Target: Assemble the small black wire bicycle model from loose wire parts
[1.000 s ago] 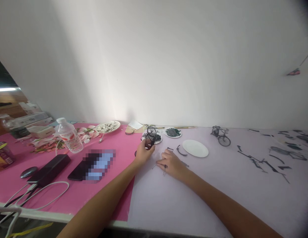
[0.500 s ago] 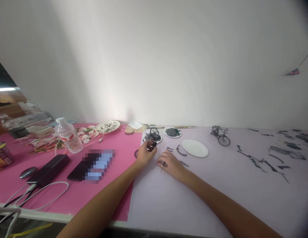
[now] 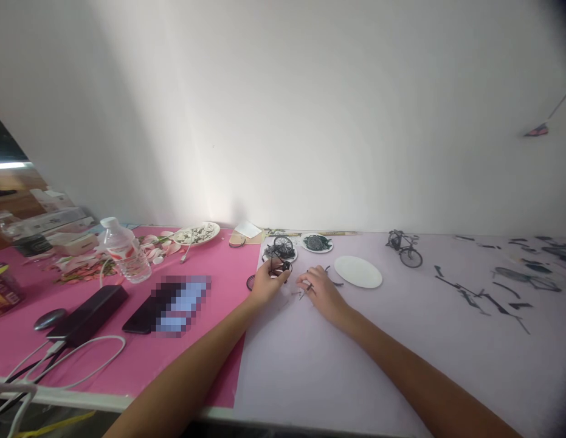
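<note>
My left hand (image 3: pixel 265 287) is closed around a dark, partly assembled model bicycle (image 3: pixel 286 266), with the fingers hiding much of it. A small spoked wheel (image 3: pixel 250 282) shows just left of that hand. Close by on the right, my right hand (image 3: pixel 324 297) has its fingers pinched round a thin, stick-like thing (image 3: pixel 303 295), too small to name. Behind the left hand a white plate carries dark parts and a spoked wheel (image 3: pixel 283 246). Curved black strips (image 3: pixel 336 283) lie behind my right hand, partly covered by it.
An oval white plate (image 3: pixel 358 272) and a plate of dark green parts (image 3: pixel 316 243) stand behind the hands. A finished-looking model bicycle (image 3: pixel 403 248) stands further right, near scattered black parts (image 3: pixel 483 295). On the pink left side are a phone (image 3: pixel 143 311), a water bottle (image 3: pixel 125 252) and cables.
My right hand has moved slightly up and to the right, with the thin thing turned at another angle. The left hand stays in place, with the model bicycle shifted slightly in its fingers.
</note>
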Demonstrator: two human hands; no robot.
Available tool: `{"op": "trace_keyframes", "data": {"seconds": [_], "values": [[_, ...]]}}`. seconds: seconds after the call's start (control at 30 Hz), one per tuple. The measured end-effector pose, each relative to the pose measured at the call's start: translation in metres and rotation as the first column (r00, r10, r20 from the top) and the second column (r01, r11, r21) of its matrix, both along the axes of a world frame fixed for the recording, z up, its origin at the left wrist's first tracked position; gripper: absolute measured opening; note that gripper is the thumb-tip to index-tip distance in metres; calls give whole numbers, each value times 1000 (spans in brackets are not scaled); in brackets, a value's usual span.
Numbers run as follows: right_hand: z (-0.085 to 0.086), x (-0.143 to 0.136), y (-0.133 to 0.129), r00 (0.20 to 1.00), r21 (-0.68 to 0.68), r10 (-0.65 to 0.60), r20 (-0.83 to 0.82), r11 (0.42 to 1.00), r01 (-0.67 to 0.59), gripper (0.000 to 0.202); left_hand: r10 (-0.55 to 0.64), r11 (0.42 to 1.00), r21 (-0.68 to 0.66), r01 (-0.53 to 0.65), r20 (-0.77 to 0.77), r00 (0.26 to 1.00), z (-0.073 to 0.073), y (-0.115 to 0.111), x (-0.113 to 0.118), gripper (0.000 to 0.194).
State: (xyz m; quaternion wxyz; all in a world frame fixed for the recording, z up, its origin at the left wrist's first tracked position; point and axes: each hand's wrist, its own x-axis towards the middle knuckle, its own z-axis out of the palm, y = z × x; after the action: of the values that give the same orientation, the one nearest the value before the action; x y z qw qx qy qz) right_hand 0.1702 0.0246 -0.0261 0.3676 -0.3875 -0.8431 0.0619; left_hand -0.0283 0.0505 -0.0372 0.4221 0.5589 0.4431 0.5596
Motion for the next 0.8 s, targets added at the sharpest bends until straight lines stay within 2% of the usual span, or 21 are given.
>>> {"op": "trace_keyframes", "data": {"seconds": [0.13,0.23,0.43,0.57,0.8], "values": [[6,5,1,995,67,-74,-71,995,79,11,-141,983,-94,156,145,979,5,-7,5,46],[11,6,0,987,108,-111,-120,986,124,12,-260,950,-122,287,195,946,11,-18,9,48],[15,4,-4,986,127,-86,-143,986,105,14,-354,916,-115,384,214,910,14,-27,17,48],[14,3,-5,989,114,-68,-129,990,83,16,-381,907,-93,410,229,896,11,-26,16,44],[12,5,-3,989,105,-79,-127,990,92,16,-336,921,-122,370,236,912,11,-27,18,46]]}}
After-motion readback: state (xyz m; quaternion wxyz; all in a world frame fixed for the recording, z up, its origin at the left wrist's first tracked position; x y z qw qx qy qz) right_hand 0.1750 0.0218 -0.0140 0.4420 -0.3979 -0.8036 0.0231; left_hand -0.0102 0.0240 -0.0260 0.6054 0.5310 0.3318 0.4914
